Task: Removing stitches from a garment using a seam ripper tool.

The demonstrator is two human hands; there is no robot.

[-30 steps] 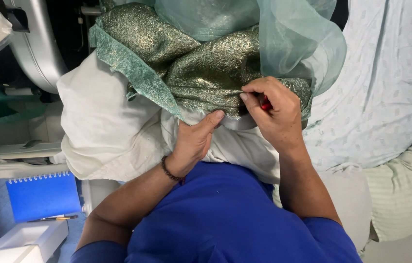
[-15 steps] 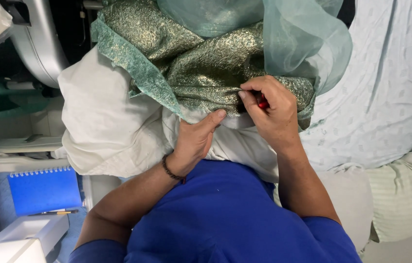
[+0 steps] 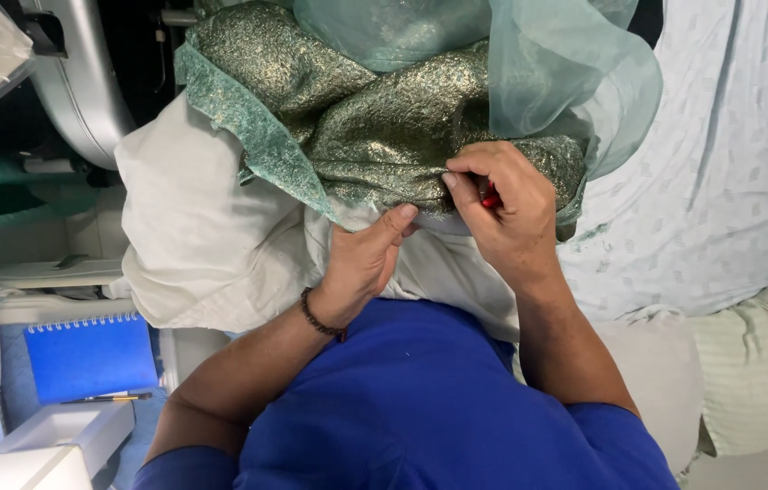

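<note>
Two bare hands meet at the lower edge of a glittering green-and-gold brocade fabric (image 3: 384, 136) heaped over a cream cotton cloth (image 3: 202, 245). The right hand (image 3: 506, 213) is clenched, its grip pinching a small red-handled tool (image 3: 490, 195) against the brocade's edge; only a sliver of red shows between the fingers, so it may be a seam ripper or small cutter, but its working end is hidden. The left hand (image 3: 361, 263) lies just beside it, thumb pressed on the brocade's hem where it meets the cream cloth, fingers curled under the fabric and out of sight; it holds the cloth edge taut rather than closing on a separate thing. One dark beaded bracelet (image 3: 318, 318) circles the left wrist. One sheer pale-teal organza veil (image 3: 529, 63) drapes over the brocade's upper right and is cut off by the top edge. The blue shirt (image 3: 420, 408) fills the lower middle. At lower left lie one blue spiral-bound notebook (image 3: 89, 354) and one pencil (image 3: 107, 397) just below it. A pale printed sheet (image 3: 719, 181) covers the right side.
</note>
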